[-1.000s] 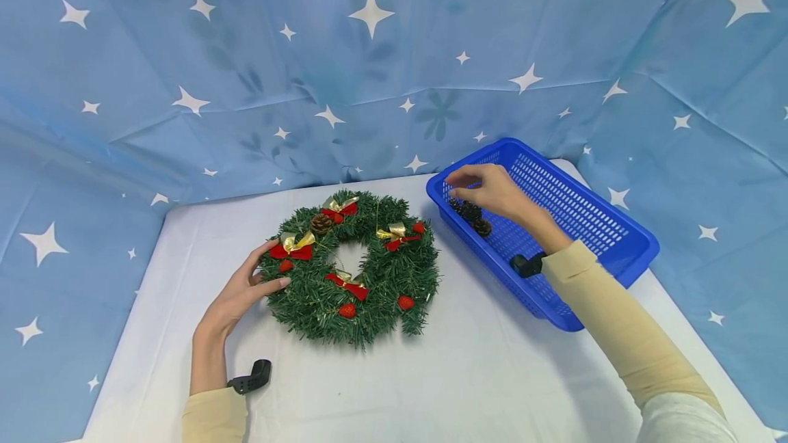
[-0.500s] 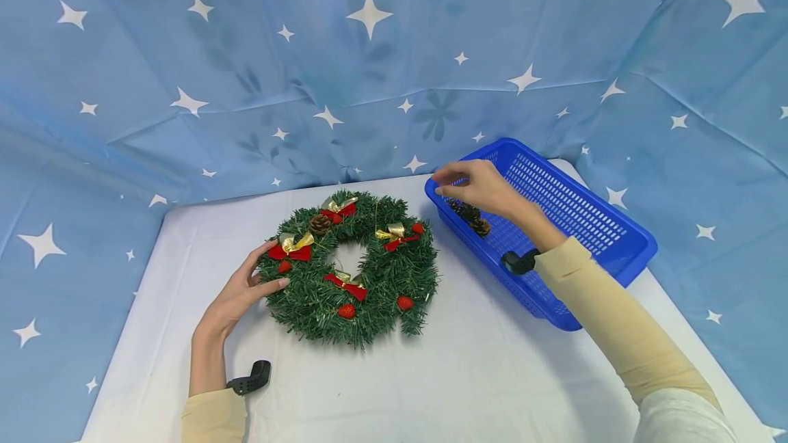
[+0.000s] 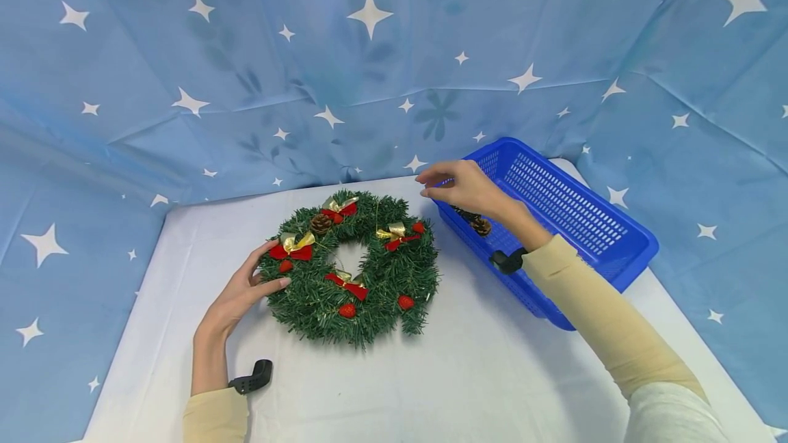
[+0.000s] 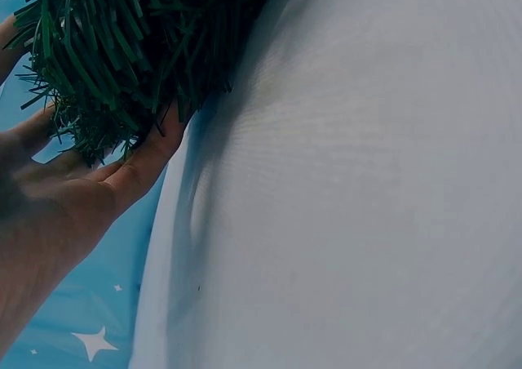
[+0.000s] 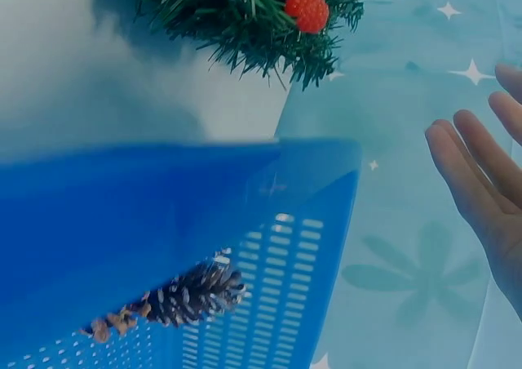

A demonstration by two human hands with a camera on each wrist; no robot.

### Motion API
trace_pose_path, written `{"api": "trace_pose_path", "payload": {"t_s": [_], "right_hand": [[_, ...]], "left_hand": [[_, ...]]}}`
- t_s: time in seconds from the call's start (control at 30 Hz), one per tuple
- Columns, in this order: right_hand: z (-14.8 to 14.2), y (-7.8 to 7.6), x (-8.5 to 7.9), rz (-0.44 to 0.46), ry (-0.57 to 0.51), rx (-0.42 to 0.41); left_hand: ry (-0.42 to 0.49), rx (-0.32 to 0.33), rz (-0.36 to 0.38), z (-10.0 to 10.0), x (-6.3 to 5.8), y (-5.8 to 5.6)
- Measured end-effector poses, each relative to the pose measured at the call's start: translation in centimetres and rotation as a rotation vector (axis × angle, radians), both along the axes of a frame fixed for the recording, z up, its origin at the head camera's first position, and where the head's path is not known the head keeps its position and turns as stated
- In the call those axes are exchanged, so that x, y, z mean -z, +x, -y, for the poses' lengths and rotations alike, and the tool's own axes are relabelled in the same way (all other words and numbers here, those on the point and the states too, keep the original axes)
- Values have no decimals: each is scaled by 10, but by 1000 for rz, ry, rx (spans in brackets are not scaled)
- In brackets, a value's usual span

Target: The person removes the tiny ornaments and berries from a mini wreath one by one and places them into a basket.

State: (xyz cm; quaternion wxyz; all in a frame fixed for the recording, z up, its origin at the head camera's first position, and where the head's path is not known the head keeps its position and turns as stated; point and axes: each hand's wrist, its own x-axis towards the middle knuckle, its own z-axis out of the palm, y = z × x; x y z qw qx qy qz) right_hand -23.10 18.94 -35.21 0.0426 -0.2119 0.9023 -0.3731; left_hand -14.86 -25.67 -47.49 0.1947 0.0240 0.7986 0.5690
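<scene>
A green Christmas wreath [image 3: 369,320] lies on the white cloth, dressed with red-and-gold bows, red berries and a brown pinecone [image 3: 321,223]. My left hand [image 3: 237,296] holds its left edge, thumb over the greenery; in the left wrist view the fingers [image 4: 151,161] reach around the tinsel-like needles. To the right of the wreath, my right hand [image 3: 464,186] hovers over the near-left corner of a blue plastic basket [image 3: 640,251]. Its fingers [image 5: 465,169] are loosely bent, with nothing seen between them. Pinecones [image 3: 480,226] lie in that corner of the basket, partly hidden by the hand.
White cloth [image 3: 394,395] covers the table. A blue curtain with white stars [image 3: 369,87] closes off the back and both sides. The basket's raised rim [image 5: 326,157] stands below the right hand. Dark camera mounts sit on both wrists.
My right hand has drifted left from above the basket's inside to its corner rim, toward the wreath. The left hand and wreath have stayed in place.
</scene>
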Motion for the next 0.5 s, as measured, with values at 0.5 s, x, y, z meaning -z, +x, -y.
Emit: {"api": "trace_pose_path", "payload": {"t_s": [0.5], "right_hand": [[20,-1,3,7,-4,-72]], "left_hand": [[-5,-5,6,0,1,-1]]}}
